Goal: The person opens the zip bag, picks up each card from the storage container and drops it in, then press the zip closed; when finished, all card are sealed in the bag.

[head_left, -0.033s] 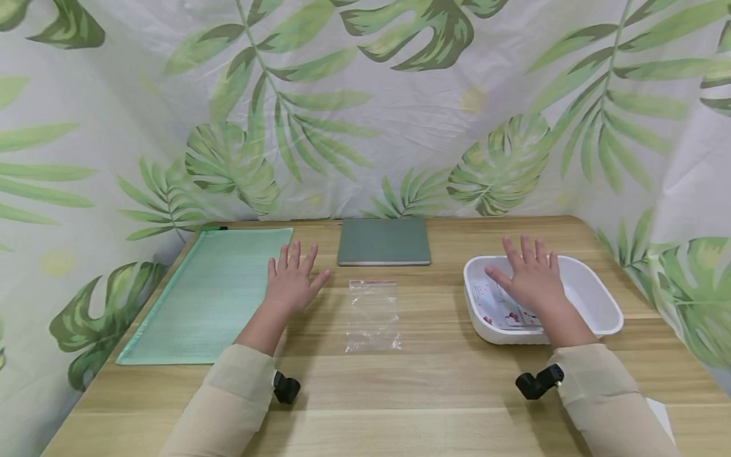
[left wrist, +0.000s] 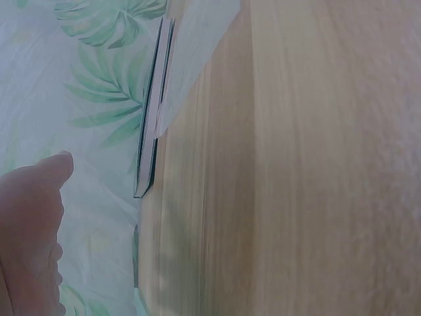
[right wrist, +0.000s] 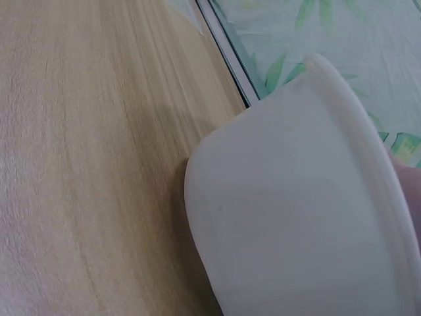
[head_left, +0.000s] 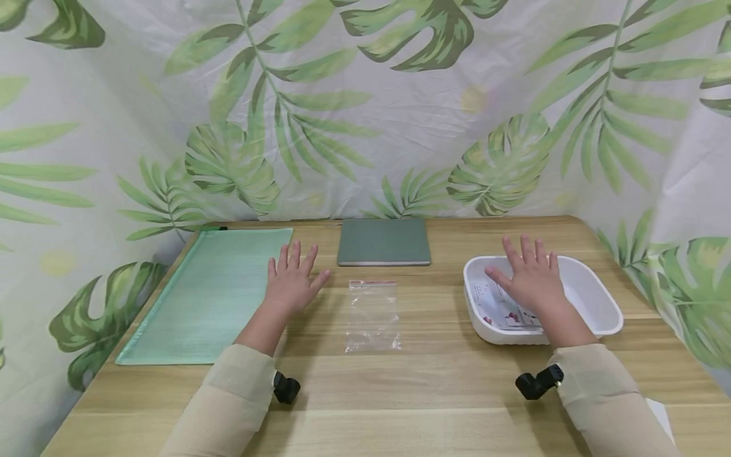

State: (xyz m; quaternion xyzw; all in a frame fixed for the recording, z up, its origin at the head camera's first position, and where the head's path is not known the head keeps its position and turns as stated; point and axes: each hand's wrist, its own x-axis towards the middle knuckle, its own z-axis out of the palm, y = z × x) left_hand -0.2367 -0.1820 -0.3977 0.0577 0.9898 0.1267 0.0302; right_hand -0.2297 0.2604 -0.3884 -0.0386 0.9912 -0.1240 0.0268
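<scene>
With fingers spread, my left hand [head_left: 290, 284] hovers by the right edge of a pale green mesh zip pouch [head_left: 200, 298] and holds nothing. A clear zip-lock bag [head_left: 373, 317] lies flat between the two hands. Over a white plastic basin [head_left: 591, 298] my right hand [head_left: 533, 279] is spread with straight fingers, also holding nothing. Inside the basin, partly covered by that hand, are printed sheets or packets [head_left: 493, 308] with small pictures. The left wrist view shows the left thumb [left wrist: 56, 170]; the right wrist view is largely filled by the basin's side [right wrist: 296, 197].
A dark green notebook [head_left: 384, 242] lies at the back of the wooden table [head_left: 400, 406], against a leaf-patterned cloth [head_left: 320, 114]. The corner of something white [head_left: 660, 416] shows beside the right sleeve. Each wrist carries a small black camera [head_left: 285, 388].
</scene>
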